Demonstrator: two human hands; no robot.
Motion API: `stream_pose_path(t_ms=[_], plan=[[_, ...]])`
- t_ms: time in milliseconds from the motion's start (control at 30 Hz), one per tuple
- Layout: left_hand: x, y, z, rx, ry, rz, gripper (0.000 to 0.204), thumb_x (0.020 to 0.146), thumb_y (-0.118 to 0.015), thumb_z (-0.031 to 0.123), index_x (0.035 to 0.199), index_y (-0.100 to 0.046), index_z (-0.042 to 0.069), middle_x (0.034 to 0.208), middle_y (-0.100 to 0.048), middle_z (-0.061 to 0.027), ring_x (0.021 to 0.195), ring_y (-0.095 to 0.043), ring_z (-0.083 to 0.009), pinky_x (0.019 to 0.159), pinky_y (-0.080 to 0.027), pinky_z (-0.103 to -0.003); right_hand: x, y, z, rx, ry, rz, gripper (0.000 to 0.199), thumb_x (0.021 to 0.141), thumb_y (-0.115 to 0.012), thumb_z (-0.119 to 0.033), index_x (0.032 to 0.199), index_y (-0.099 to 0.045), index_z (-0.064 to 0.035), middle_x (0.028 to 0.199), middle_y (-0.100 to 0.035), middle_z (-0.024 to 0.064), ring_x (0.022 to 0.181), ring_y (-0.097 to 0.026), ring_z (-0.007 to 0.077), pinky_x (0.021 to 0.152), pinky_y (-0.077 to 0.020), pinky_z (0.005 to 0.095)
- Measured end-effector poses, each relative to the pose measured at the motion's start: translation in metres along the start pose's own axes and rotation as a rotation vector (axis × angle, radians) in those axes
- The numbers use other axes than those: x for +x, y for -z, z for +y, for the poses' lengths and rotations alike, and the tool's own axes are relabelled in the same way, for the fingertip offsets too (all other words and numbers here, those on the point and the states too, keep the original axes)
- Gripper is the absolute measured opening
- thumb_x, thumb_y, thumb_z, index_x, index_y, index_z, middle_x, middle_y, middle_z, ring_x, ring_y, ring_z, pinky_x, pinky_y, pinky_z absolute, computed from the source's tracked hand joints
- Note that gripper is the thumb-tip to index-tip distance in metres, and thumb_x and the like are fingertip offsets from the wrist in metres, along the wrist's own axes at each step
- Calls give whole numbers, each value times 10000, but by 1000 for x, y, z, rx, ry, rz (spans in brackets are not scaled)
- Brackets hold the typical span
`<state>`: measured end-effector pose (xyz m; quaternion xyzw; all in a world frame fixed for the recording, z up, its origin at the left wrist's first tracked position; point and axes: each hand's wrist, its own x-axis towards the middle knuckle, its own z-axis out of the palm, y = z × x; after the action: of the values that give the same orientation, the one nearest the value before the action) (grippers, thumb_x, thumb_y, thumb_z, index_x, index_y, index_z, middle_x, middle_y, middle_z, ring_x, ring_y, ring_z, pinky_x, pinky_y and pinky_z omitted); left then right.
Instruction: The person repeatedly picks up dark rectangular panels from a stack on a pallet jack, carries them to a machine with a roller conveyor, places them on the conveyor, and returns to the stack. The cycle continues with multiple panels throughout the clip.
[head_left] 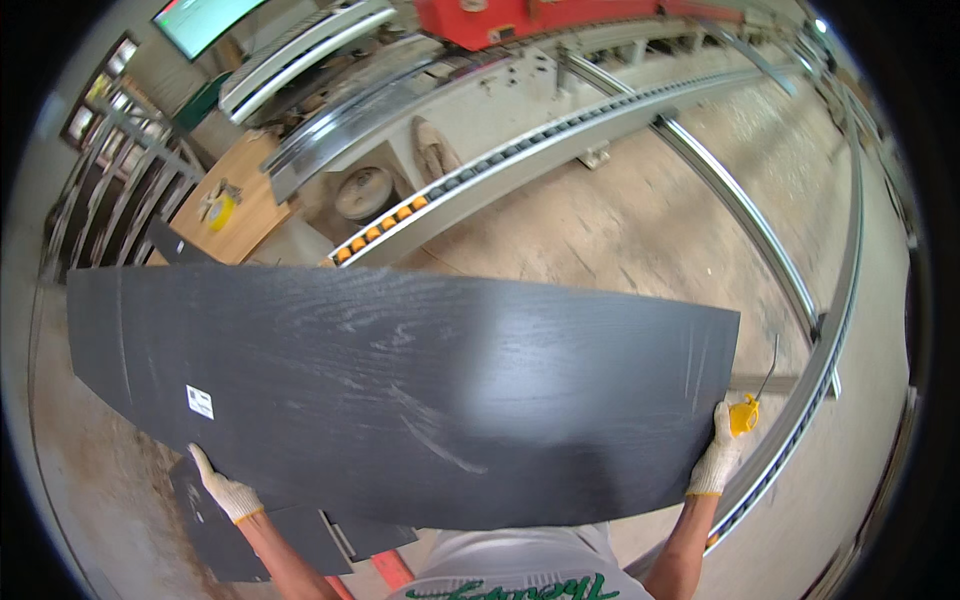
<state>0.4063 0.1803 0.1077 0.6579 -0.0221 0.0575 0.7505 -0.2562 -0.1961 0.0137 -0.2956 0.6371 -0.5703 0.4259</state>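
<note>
A large dark grey wood-grain panel (400, 360) spans the view in front of me, with pale scuffs on its face and a small white label (200, 402) toward its left. My left hand (225, 490), in a white knit glove, grips the panel's near edge at the lower left, thumb on top and the other fingers hidden beneath. At the right end, my gloved right hand (714, 462) holds the panel's edge. That same hand also has a yellow air blow gun (743, 415) in it, its thin bent metal tube pointing away from me.
More dark panels (290, 540) lie below the left part of the held one. Beyond it runs a metal rail with rollers (480, 175); another rail (845, 340) curves along the right. A wooden board (235, 180) bearing a yellow tape roll (221, 212) is at the back left.
</note>
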Motion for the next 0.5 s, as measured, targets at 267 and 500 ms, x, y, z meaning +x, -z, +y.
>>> stream_pose_path(t_ms=[267,500], plan=[[12,-92,40,142,-168,-270,666,1073,-644,431,1570,-550,-2,1639,-526,-140,1458,-520,-268,1265,-366,-415,-162,64,7,-24,50,238,315,925,-829,-288,1110,-760,-43,970,-699,-7,888,-642,126,843,-522,316],[-67,-79,46,174,-184,-370,682,1041,-684,424,1564,-554,6,1621,-538,-141,1451,-517,-273,1258,-370,-428,-216,200,-17,-39,-97,469,324,919,-817,-261,1103,-751,-3,951,-704,15,867,-649,129,800,-512,313]])
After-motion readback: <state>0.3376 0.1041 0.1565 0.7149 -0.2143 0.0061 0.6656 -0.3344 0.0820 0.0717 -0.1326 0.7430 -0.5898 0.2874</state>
